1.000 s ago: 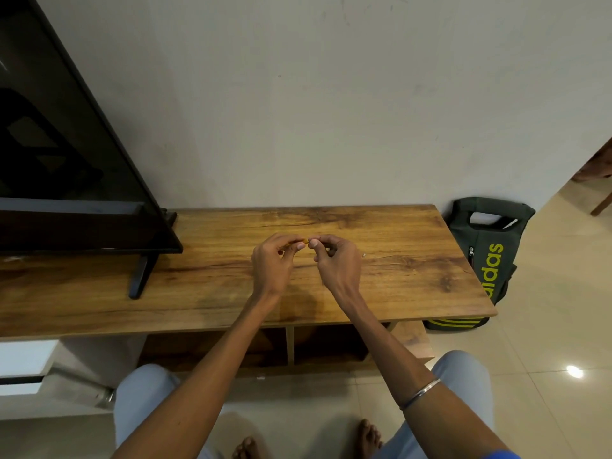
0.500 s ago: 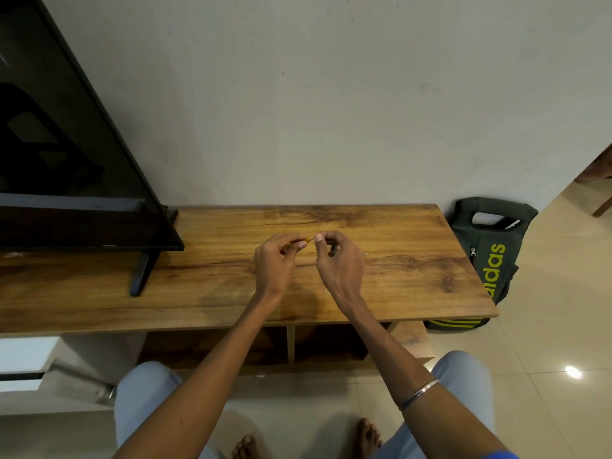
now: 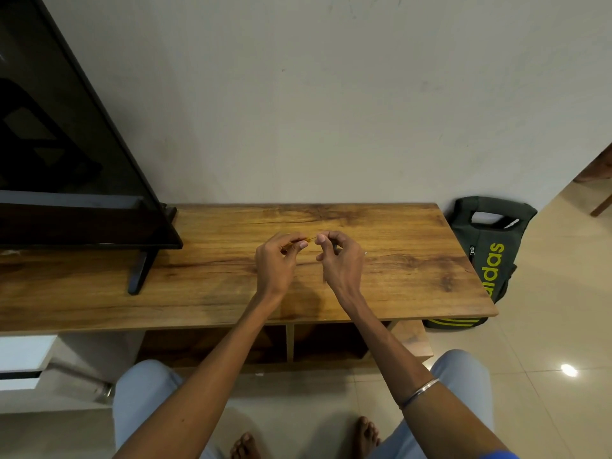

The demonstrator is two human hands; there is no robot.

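Note:
My left hand [image 3: 276, 263] hovers over the middle of the wooden TV stand [image 3: 212, 279] and pinches a small yellow-orange object [image 3: 293, 243] between thumb and fingers. A thin end of that object reaches right toward my right hand [image 3: 341, 260]. My right hand's thumb and forefinger meet at that thin tip, with the other fingers curled in. Most of the object is hidden inside my fingers, so I cannot tell what it is.
A tiny pale piece [image 3: 365, 253] lies on the stand just right of my right hand. A black TV [image 3: 66, 144] on a foot [image 3: 139, 273] fills the left. A dark green bag [image 3: 486, 256] leans against the stand's right end, on the tiled floor.
My hands have drawn slightly apart, and a thin strand of the yellow object now shows between the fingertips. Otherwise the scene is the same.

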